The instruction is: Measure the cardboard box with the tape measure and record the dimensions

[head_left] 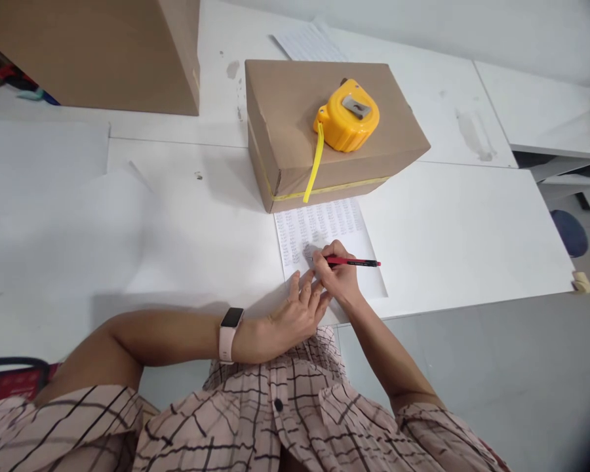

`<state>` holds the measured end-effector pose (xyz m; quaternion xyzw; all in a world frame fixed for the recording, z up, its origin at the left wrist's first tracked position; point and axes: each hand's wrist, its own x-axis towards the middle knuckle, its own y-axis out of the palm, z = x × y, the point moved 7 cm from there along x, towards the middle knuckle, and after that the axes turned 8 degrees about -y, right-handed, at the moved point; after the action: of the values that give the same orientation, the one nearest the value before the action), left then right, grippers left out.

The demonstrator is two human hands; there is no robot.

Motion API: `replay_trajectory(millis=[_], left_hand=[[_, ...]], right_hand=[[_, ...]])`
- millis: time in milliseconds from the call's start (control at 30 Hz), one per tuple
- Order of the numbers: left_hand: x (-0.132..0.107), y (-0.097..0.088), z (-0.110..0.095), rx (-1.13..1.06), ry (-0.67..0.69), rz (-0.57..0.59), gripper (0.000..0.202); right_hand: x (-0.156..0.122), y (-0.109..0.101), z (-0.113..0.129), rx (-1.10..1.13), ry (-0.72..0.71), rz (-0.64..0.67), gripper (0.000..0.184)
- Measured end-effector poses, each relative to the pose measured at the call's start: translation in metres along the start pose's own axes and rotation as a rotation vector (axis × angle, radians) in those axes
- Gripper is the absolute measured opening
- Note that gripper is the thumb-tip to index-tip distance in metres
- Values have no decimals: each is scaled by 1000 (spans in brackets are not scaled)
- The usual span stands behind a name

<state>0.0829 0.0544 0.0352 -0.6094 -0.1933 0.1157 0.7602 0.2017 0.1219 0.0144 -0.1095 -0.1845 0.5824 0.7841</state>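
Note:
My right hand (338, 275) grips a red and black pen (353, 262), its tip touching a sheet of paper (324, 233) filled with rows of small writing. My left hand (299, 313) lies flat on the sheet's near edge, fingers spread, a watch with a pale strap on its wrist. Just beyond the sheet stands a brown cardboard box (285, 118). A yellow tape measure (347, 118) rests on top of it, with its yellow tape hanging over the front face and running along the box's lower edge.
A larger cardboard box (103, 52) stands at the back left of the white table (472, 229). Another printed sheet (307, 42) lies behind the small box. The table edge and grey floor are to the right, with a small block (582, 282) at the corner.

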Motion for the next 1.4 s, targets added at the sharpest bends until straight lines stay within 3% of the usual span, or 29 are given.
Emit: replay_trajectory(millis=[867, 1400], left_hand=[[-1, -2, 1, 1, 21, 26, 49], [-1, -2, 1, 15, 11, -17, 48]], right_hand=[[-1, -1, -5, 95, 76, -40, 26], [-1, -2, -6, 74, 66, -31, 25]])
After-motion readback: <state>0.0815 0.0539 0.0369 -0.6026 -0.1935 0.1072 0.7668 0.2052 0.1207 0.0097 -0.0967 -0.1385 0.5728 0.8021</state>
